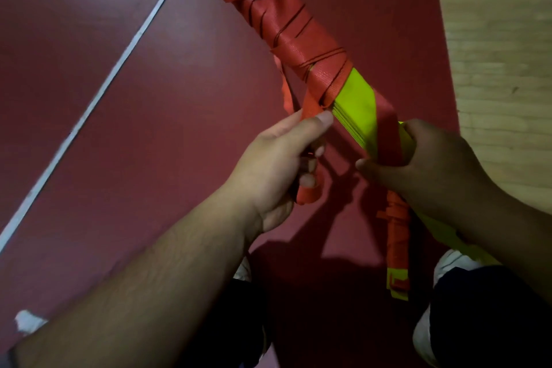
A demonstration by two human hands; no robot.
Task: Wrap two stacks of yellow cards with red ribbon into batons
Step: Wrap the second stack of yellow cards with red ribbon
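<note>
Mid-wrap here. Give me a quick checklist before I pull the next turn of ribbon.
1. Left hand grips the red ribbon: ok.
2. Right hand holds the yellow cards: ok.
3. Cards fully covered: not ok, a bare yellow band shows.
4. Ribbon taut: cannot tell.
5. Wrapped section tidy: not ok, a loose flap hangs beside it.

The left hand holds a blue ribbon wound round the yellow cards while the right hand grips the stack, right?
Not blue: the head view shows a red ribbon. The left hand holds it, wound round the yellow cards, while the right hand grips the stack.
</note>
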